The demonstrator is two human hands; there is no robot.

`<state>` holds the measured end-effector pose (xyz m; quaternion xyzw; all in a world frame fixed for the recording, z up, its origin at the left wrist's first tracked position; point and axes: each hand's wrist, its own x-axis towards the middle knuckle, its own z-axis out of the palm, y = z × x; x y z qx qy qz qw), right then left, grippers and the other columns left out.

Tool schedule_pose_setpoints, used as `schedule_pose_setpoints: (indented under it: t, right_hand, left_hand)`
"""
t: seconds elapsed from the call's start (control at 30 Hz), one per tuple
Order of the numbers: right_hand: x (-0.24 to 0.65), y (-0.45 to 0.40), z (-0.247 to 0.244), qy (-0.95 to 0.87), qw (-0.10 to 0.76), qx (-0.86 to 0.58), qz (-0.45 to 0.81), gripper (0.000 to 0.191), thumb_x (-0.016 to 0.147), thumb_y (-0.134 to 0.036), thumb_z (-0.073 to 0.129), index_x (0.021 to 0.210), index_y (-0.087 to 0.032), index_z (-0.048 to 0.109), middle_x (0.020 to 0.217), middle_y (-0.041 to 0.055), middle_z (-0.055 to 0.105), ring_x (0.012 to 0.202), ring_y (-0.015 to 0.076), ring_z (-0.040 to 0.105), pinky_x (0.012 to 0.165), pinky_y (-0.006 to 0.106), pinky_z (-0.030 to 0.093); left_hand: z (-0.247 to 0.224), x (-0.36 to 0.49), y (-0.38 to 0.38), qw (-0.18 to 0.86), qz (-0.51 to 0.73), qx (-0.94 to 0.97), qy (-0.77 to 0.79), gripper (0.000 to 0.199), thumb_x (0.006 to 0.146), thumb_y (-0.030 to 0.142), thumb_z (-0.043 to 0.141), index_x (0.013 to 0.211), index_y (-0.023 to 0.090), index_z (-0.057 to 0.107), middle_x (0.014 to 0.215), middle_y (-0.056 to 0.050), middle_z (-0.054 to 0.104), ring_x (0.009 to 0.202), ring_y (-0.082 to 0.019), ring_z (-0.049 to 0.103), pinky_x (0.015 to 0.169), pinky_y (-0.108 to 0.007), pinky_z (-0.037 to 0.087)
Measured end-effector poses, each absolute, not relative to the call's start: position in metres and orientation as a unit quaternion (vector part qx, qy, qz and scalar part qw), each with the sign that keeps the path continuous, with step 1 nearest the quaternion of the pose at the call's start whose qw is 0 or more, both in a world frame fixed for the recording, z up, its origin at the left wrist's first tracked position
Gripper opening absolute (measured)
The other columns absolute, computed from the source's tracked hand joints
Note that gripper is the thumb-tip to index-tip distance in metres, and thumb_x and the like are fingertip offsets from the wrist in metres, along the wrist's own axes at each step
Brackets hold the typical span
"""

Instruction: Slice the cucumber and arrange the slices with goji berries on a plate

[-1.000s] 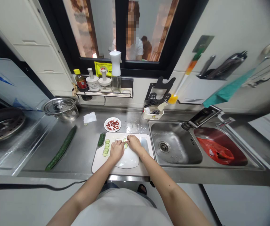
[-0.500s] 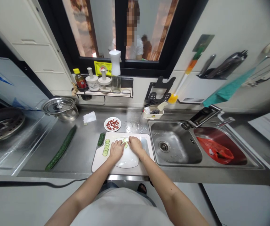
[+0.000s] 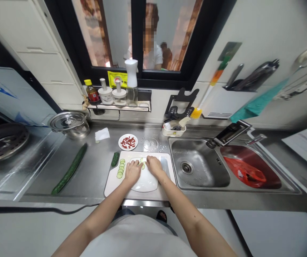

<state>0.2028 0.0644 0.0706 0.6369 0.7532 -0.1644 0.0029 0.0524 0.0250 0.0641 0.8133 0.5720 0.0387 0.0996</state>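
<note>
A white plate [image 3: 145, 182] rests on the white cutting board [image 3: 112, 185], with a few pale green cucumber slices [image 3: 142, 165] near its far edge. My left hand [image 3: 133, 172] reaches over the plate from the left, fingers bent and closed at a slice. From the right, my right hand [image 3: 154, 166] meets it, fingers curled down at the same slices; its fingertips are partly hidden. On the board's left side lies a row of overlapping cucumber slices [image 3: 120, 169]. A cut cucumber piece [image 3: 115, 159] lies at the board's upper left corner. Under my right hand, a flat greyish blade-like shape [image 3: 165, 163] shows.
A whole cucumber [image 3: 70, 169] lies on the steel counter at left, near a lidded pot [image 3: 71, 125]. Behind the board stands a small dish of red pieces [image 3: 128, 142]. The sink [image 3: 201, 162] is at right, its second basin holding a red bag [image 3: 246, 171].
Both hands stay in nearly the same place over the plate, with only slight finger movement. The whole view has shifted down a little.
</note>
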Motion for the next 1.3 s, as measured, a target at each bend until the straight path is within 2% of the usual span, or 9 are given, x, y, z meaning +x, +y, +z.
schedule_pose_setpoints:
  t: [0.33,0.9,1.1,1.3]
  right_hand:
    - [0.203,0.057,0.065,0.738,-0.039,0.652,-0.171,0.021,0.090,-0.021,0.045,0.106,-0.016,0.058,0.109,0.0109,0.062,0.102,0.0191,0.053,0.082,0.025,0.034]
    - [0.203,0.057,0.062,0.735,-0.037,0.658,-0.158,0.021,0.089,-0.017,0.044,0.102,-0.016,0.060,0.103,0.0107,0.063,0.101,0.0197,0.053,0.083,0.026,0.034]
    - [0.205,0.051,0.066,0.732,-0.089,0.655,-0.167,0.021,0.088,-0.017,0.044,0.101,-0.015,0.061,0.103,0.0101,0.064,0.098,0.0193,0.055,0.082,0.026,0.035]
    - [0.210,0.027,0.073,0.719,-0.212,0.636,-0.183,0.023,0.090,-0.025,0.044,0.101,-0.016,0.062,0.100,0.0102,0.065,0.093,0.0190,0.057,0.081,0.026,0.038]
  left_hand:
    - [0.060,0.052,0.022,0.079,0.033,0.812,0.577,0.036,0.090,0.019,0.041,0.122,0.026,0.056,0.113,-0.009,0.056,0.101,-0.024,0.047,0.082,-0.036,0.034]
    - [0.059,0.055,0.026,0.075,0.025,0.813,0.576,0.036,0.089,0.017,0.039,0.118,0.025,0.059,0.111,-0.009,0.057,0.100,-0.024,0.047,0.081,-0.037,0.034]
    - [0.063,0.055,0.023,0.104,0.056,0.798,0.591,0.037,0.087,0.016,0.042,0.117,0.026,0.060,0.112,-0.009,0.057,0.102,-0.025,0.047,0.083,-0.037,0.034]
    - [0.059,0.034,0.009,0.153,0.170,0.736,0.637,0.034,0.085,0.018,0.043,0.111,0.026,0.065,0.108,-0.006,0.060,0.101,-0.022,0.050,0.090,-0.035,0.035]
